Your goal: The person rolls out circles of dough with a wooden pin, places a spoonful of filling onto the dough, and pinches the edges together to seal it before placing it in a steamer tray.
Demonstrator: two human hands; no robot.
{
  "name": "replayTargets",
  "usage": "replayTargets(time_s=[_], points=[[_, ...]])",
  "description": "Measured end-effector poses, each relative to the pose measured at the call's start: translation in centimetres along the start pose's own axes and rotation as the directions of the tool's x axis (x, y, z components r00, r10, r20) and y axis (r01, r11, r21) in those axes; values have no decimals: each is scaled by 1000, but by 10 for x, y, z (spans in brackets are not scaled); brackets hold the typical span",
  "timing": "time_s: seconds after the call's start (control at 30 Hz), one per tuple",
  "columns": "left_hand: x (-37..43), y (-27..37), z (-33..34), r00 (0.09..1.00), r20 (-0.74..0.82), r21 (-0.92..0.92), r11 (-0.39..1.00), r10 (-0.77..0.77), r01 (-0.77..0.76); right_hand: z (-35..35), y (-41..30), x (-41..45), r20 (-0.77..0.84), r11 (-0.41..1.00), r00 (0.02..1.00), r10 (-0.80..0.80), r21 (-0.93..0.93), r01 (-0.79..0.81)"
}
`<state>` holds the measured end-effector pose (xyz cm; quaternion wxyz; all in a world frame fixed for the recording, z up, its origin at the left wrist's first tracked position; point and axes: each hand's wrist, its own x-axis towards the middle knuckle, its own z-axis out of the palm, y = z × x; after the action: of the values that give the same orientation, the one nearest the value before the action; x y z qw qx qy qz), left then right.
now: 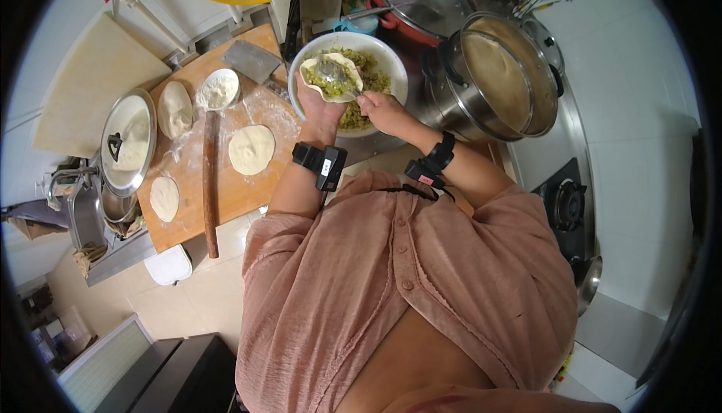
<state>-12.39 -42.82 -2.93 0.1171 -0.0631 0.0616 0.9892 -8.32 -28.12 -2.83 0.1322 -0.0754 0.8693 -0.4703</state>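
My left hand (321, 102) cups a round dough wrapper (309, 82) over a white bowl (397, 69) of chopped green filling (366, 69). Green filling lies in the wrapper, with the bowl of a metal spoon (331, 71) on it. My right hand (384, 111) grips the spoon's handle. On the floured wooden board (237, 204) to the left are a large flat dough round (251, 150), a smaller one (164, 198), a wooden rolling pin (210, 187), a lump of dough (175, 110) and a small bowl of flour (219, 89).
A cleaver (251, 61) lies at the board's back edge, and a glass lid (128, 142) rests at its left. Right of the filling bowl stands a steel steamer pot (468, 108); behind is a red pot (403, 26) with a glass lid. A gas burner (567, 204) is at far right.
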Motion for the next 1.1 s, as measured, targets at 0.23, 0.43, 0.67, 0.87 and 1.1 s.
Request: replayTargets(time_s=[0.23, 0.43, 0.67, 0.87, 1.1], points=[[4, -1, -17, 997, -77, 13, 1000, 15, -14, 3, 5, 4, 116, 988, 990, 85, -139, -68], [-1, 7, -7, 1000, -25, -1, 1000, 15, -15, -6, 5, 8, 245, 919, 967, 72, 361, -159], [1, 10, -20, 999, -4, -7, 999, 36, -36, -18, -4, 7, 307, 876, 941, 141, 404, -263], [1, 13, -21, 998, -36, -19, 999, 47, -48, -18, -11, 6, 247, 931, 967, 57, 337, -141], [-23, 37, -20, 999, -24, -43, 998, 36, -37, -56, -18, -3, -106, 993, 991, -79, -91, 69]])
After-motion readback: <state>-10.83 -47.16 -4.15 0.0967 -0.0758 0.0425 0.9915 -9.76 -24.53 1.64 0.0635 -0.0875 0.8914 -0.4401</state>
